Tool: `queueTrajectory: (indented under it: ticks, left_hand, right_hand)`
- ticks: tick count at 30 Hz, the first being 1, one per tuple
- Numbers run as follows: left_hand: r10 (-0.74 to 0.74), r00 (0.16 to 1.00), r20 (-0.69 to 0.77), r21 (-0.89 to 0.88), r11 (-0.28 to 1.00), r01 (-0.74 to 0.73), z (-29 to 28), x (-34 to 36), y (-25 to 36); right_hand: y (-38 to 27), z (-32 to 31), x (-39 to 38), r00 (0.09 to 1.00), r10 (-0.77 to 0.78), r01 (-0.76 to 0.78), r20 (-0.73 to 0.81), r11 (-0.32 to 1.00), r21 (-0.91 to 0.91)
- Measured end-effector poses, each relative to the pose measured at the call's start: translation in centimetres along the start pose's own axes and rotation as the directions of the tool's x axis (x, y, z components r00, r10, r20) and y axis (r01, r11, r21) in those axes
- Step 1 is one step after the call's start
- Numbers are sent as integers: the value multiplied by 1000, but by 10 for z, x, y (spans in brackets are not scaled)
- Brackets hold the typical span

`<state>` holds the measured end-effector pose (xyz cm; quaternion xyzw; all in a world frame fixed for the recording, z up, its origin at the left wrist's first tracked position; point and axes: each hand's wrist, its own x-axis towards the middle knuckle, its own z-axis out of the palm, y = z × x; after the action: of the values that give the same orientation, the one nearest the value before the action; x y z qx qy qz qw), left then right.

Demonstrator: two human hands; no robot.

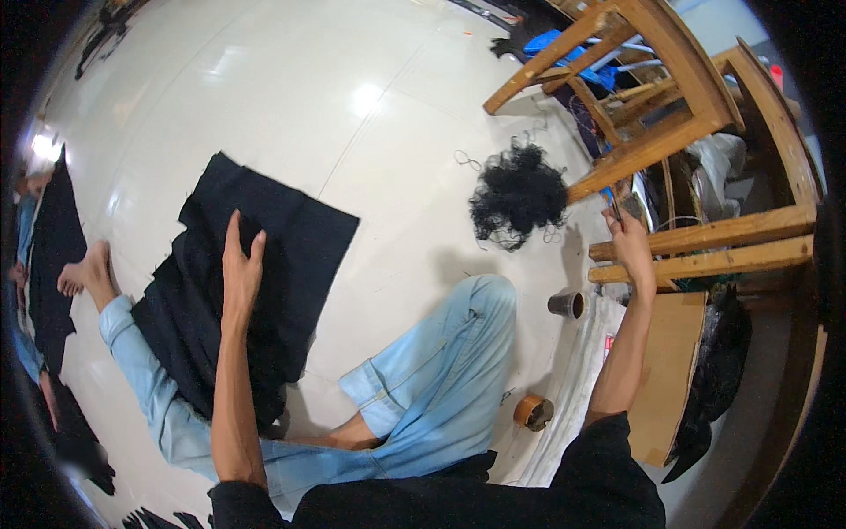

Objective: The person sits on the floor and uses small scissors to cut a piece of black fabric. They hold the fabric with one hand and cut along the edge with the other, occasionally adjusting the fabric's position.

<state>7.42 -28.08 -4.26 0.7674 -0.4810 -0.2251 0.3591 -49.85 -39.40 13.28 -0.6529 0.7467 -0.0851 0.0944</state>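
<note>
A stack of black cloth pieces with frayed edges lies over the floor and my outstretched leg. My left hand rests on it, or just above it, with thumb and forefinger spread apart and nothing between them. On the right, my right hand is raised beside the wooden furniture, its fingers closed round a slim dark tool. The tool's kind is too small to tell. Left of that hand, a tangled heap of black thread sits on the floor.
Upturned wooden stools crowd the right side. Below them stand a dark cup, a round brown container, a white bundle and a cardboard sheet. More black cloth lies at the far left, near another person's arm.
</note>
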Motion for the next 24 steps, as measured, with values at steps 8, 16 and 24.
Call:
queueTrajectory:
  ticks: [8, 16, 24]
  left_hand:
    - [245, 953, 176, -248, 948, -198, 24, -77, 109]
    - [385, 899, 210, -195, 917, -348, 58, -95, 162]
    - [223, 955, 194, 126, 960, -250, 22, -119, 67]
  right_hand:
    - [-81, -50, -59, 990, -140, 115, 19, 876, 468]
    - [-178, 36, -85, 892, -405, 78, 202, 577, 813]
    - [-165, 162, 52, 832, -524, 551, 182, 815, -176]
